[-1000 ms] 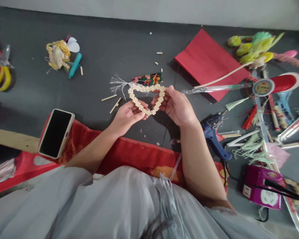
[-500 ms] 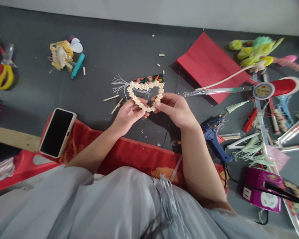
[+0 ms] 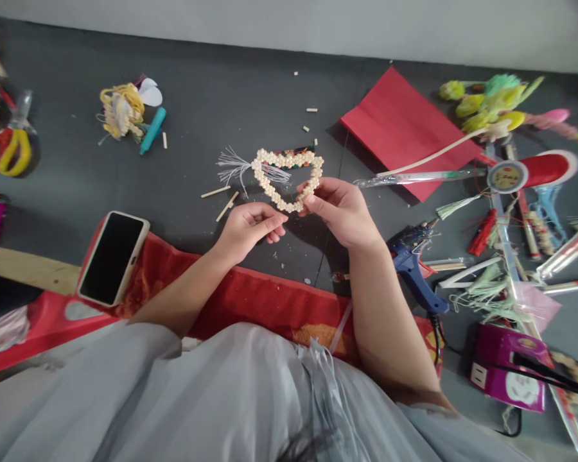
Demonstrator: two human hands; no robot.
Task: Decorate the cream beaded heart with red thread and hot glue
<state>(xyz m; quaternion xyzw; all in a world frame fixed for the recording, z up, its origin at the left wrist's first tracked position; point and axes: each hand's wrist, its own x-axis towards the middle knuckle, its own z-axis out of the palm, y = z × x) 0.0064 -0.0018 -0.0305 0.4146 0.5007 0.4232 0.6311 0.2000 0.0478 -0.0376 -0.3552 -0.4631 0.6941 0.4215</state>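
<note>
A heart-shaped frame of cream beads point(image 3: 271, 185) is held above the dark floor at the centre. My right hand point(image 3: 340, 213) pinches its lower right side near the tip. My left hand point(image 3: 248, 229) sits just below the heart's left side with its fingers curled together, apart from the beads; nothing shows in them. Behind the heart lie a floral fabric piece point(image 3: 293, 157) and a white tassel point(image 3: 231, 165). Two short wooden sticks point(image 3: 221, 199) lie to the left of my hands.
A phone point(image 3: 112, 256) rests on a red cloth point(image 3: 250, 298) at my lap. A blue glue gun point(image 3: 414, 266) lies right of my arm, with red paper point(image 3: 404, 131), tassels, a purple power strip point(image 3: 508, 366). Scissors point(image 3: 7, 151) and a thread bundle point(image 3: 120, 110) lie left.
My left hand has let go of the bead heart and dropped slightly below it. My right hand still holds the heart, which has shifted a little up and right.
</note>
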